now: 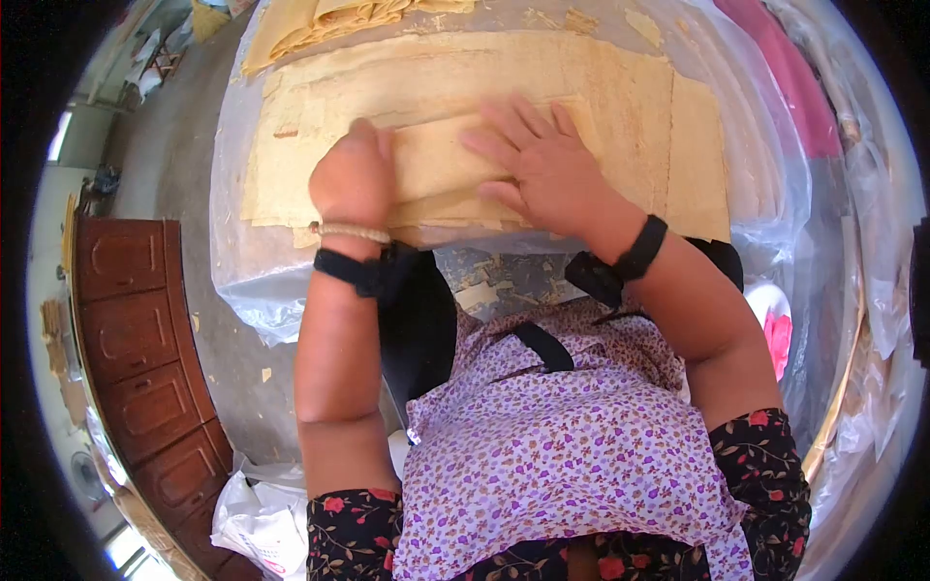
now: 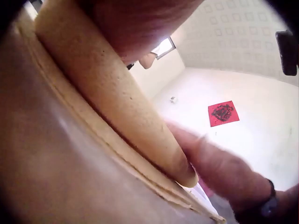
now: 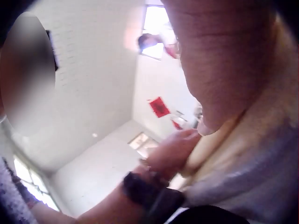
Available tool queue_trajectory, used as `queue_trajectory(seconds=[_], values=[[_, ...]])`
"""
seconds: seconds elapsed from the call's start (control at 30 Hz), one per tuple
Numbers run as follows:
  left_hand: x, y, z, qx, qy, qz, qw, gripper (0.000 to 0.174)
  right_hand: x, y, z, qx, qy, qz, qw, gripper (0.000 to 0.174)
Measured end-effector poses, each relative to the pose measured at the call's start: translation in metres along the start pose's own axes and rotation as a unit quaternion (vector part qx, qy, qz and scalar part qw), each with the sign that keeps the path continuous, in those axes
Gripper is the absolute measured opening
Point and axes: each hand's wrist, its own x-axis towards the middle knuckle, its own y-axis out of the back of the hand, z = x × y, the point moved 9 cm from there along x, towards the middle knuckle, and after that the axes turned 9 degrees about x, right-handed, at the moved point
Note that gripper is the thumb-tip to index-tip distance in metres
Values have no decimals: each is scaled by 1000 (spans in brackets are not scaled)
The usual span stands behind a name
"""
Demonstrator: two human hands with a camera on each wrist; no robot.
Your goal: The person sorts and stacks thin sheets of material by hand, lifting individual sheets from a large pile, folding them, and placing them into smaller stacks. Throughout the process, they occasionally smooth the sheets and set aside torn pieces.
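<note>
Thin pale yellow sheets, much like tofu skin, lie stacked (image 1: 668, 145) on the plastic-covered table. A folded sheet (image 1: 431, 160) lies across the middle of the stack, and close up in the left wrist view it is a thick rounded fold (image 2: 117, 98). At its left end, my left hand (image 1: 354, 179) holds it with fingers curled, blurred by motion. Over its right part my right hand (image 1: 547, 174) rests palm down, fingers spread and also blurred. The right wrist view has the left hand (image 3: 173, 151) at the fold's far end, just beyond the right hand's fingertip.
More folded yellow sheets (image 1: 329, 24) lie at the table's far edge, near loose scraps (image 1: 644, 27). Clear plastic (image 1: 262, 276) hangs over the table's near left corner. A brown wooden cabinet (image 1: 136, 290) stands at left, with a white sack (image 1: 257, 523) on the floor.
</note>
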Motion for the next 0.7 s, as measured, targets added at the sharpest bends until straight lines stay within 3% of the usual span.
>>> queue_trajectory(seconds=[0.03, 0.07, 0.13, 0.23, 0.33, 0.43, 0.5, 0.63, 0.7], values=[[-5, 7, -4, 49, 51, -24, 997, 42, 3, 1, 1, -7, 8, 4, 1000, 59], [-11, 21, 15, 90, -51, 72, 992, 49, 2, 0, 1, -10, 12, 5, 1000, 60], [-45, 31, 54, 160, -258, 255, 918, 65, -3, -4, 1, -17, 7, 4, 1000, 63], [-50, -22, 68, -17, -337, 43, 940, 79, 0, -7, 3, -21, 3, -2, 1000, 68], [-48, -22, 68, -25, -352, 72, 933, 72, -6, -7, 5, -10, 1, -14, 1000, 73], [-45, -27, 68, 23, -372, 52, 926, 78, -1, 0, 13, 11, 18, -28, 999, 74], [-53, -11, 72, 50, -391, 75, 916, 62, -7, 2, 27, 53, 30, -33, 998, 74], [-55, 5, 85, 121, -399, 24, 909, 44, -32, 67, 43, 164, -70, 49, 983, 67], [-31, 30, 74, -1, -362, 47, 931, 41, -44, 104, 56, 209, -95, 137, 964, 61]])
